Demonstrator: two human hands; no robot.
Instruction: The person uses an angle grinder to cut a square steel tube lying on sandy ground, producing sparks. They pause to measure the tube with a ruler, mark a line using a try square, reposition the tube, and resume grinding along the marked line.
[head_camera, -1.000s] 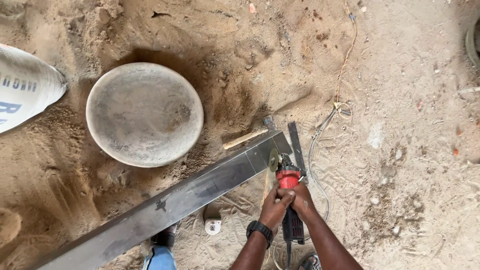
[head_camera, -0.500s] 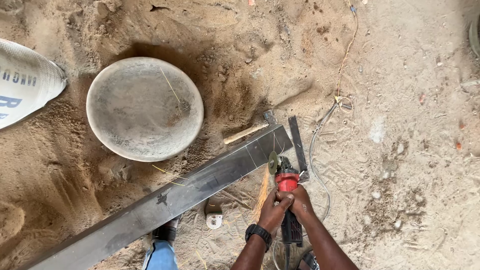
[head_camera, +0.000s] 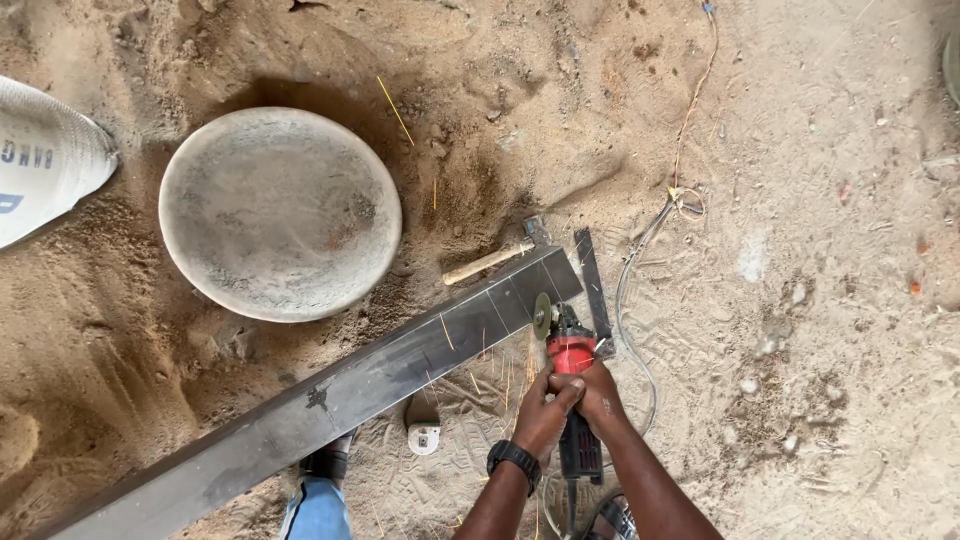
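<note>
A red and black angle grinder (head_camera: 572, 352) is gripped by both my hands. My left hand (head_camera: 545, 415), with a black watch on its wrist, wraps the body from the left. My right hand (head_camera: 600, 393) clasps it from the right. The grinder's disc (head_camera: 543, 315) touches the near edge of a long dark steel bar (head_camera: 330, 400) close to its right end, and sparks fly off around it. The bar runs diagonally from lower left to the centre across sandy ground.
A round grey metal pan (head_camera: 278, 212) lies in the sand at upper left, beside a white sack (head_camera: 45, 155). A wooden-handled hammer (head_camera: 492, 258) and a flat metal strip (head_camera: 590, 280) lie by the bar's end. A cable (head_camera: 640, 240) trails right. My shoe (head_camera: 328, 462) rests under the bar.
The disc has come onto the bar's edge and sparks now fly toward the pan. The hands and grinder stay in nearly the same place.
</note>
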